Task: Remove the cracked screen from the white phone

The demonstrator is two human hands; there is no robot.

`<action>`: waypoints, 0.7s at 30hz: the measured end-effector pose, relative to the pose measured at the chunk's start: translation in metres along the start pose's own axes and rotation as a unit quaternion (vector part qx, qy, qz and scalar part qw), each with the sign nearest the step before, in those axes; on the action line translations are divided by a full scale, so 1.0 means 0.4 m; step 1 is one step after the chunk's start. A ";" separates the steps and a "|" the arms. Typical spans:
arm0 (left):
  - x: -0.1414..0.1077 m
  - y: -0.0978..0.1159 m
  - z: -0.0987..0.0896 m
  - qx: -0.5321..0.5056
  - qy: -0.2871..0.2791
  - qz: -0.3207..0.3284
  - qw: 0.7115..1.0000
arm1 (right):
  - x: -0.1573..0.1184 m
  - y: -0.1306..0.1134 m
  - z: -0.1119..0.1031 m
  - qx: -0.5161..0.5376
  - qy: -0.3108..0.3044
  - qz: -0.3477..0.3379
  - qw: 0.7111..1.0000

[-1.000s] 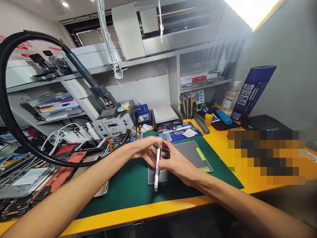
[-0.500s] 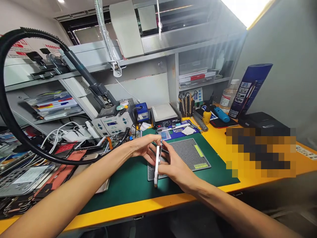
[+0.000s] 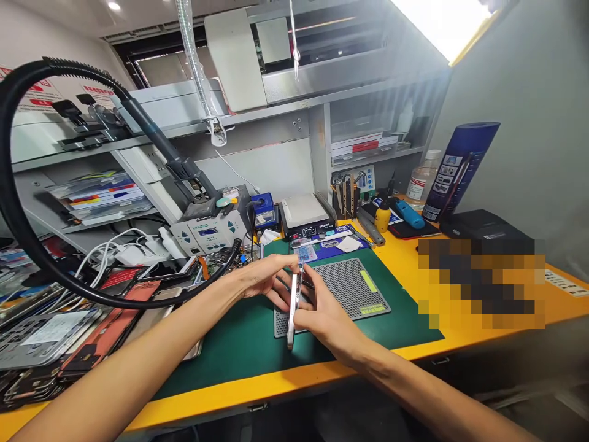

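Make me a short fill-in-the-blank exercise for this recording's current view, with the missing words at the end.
1. Between them, the left hand and right hand hold ____ phone.
2. The gray perforated mat lies on a larger mat coloured ____.
3. The small squat bottle to the right of the upright tweezers is ____.
4. The big loop of black hose is on the ____ side of the picture.

Missing words, in order: one; green; yellow; left.

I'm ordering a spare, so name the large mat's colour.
The large mat is dark green, clearest in the head view.
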State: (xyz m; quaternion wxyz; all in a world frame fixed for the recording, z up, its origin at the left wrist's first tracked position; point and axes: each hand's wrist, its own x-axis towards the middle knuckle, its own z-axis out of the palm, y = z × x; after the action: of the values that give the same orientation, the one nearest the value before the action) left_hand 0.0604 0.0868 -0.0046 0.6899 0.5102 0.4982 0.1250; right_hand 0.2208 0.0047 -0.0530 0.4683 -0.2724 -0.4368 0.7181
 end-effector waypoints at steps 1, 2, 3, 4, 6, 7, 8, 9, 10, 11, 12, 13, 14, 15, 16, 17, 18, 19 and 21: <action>-0.005 -0.002 0.004 -0.002 -0.002 0.010 1.000 | -0.003 -0.001 0.001 -0.002 0.001 -0.001 1.000; -0.011 -0.004 0.008 -0.005 -0.004 0.020 1.000 | -0.006 -0.002 0.003 -0.005 0.001 -0.004 1.000; -0.018 -0.006 0.011 -0.009 -0.007 0.030 0.999 | -0.009 -0.003 0.004 -0.008 -0.002 -0.006 1.000; -0.025 -0.009 0.014 -0.015 -0.009 0.040 0.999 | -0.012 -0.005 0.006 -0.015 -0.004 -0.008 1.000; -0.042 -0.014 0.019 -0.031 -0.010 0.061 0.998 | -0.015 -0.007 0.006 -0.037 -0.006 -0.011 0.999; -0.051 -0.018 0.020 -0.042 -0.008 0.074 0.996 | -0.016 -0.008 0.005 -0.053 -0.008 -0.011 0.998; -0.060 -0.022 0.022 -0.053 -0.004 0.090 0.995 | -0.015 -0.010 0.004 -0.071 -0.015 -0.012 0.997; -0.069 -0.027 0.023 -0.066 0.002 0.108 0.992 | -0.014 -0.014 0.001 -0.092 -0.024 -0.016 0.995; -0.078 -0.034 0.026 -0.079 0.011 0.128 0.988 | -0.013 -0.019 -0.003 -0.115 -0.036 -0.022 0.992; -0.087 -0.041 0.028 -0.095 0.023 0.151 0.984 | -0.011 -0.027 -0.008 -0.141 -0.047 -0.027 0.989; -0.095 -0.050 0.032 -0.111 0.039 0.175 0.978 | -0.009 -0.036 -0.013 -0.165 -0.055 -0.028 0.984; -0.102 -0.061 0.035 -0.129 0.058 0.200 0.970 | -0.007 -0.048 -0.019 -0.187 -0.063 -0.024 0.980; -0.108 -0.072 0.039 -0.147 0.081 0.226 0.960 | -0.005 -0.062 -0.024 -0.205 -0.075 -0.015 0.976; -0.113 -0.084 0.044 -0.167 0.105 0.252 0.947 | -0.003 -0.078 -0.029 -0.221 -0.093 -0.002 0.971; -0.116 -0.096 0.049 -0.185 0.131 0.279 0.933 | -0.001 -0.094 -0.034 -0.239 -0.115 0.012 0.964; -0.118 -0.106 0.055 -0.203 0.156 0.305 0.917 | 0.003 -0.110 -0.039 -0.259 -0.139 0.022 0.955; -0.117 -0.115 0.061 -0.217 0.177 0.329 0.902 | 0.009 -0.125 -0.044 -0.283 -0.160 0.028 0.945; -0.114 -0.122 0.068 -0.230 0.195 0.351 0.887 | 0.017 -0.139 -0.050 -0.307 -0.174 0.031 0.935; -0.104 -0.127 0.084 -0.248 0.221 0.384 0.862 | 0.038 -0.164 -0.065 -0.343 -0.181 0.037 0.921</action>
State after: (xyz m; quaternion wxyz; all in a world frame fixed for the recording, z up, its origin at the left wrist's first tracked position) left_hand 0.0511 0.0162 -0.0239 0.5634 0.4318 0.3547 0.6086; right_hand 0.2638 0.0401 -0.0073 0.2321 -0.2979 -0.7231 0.5783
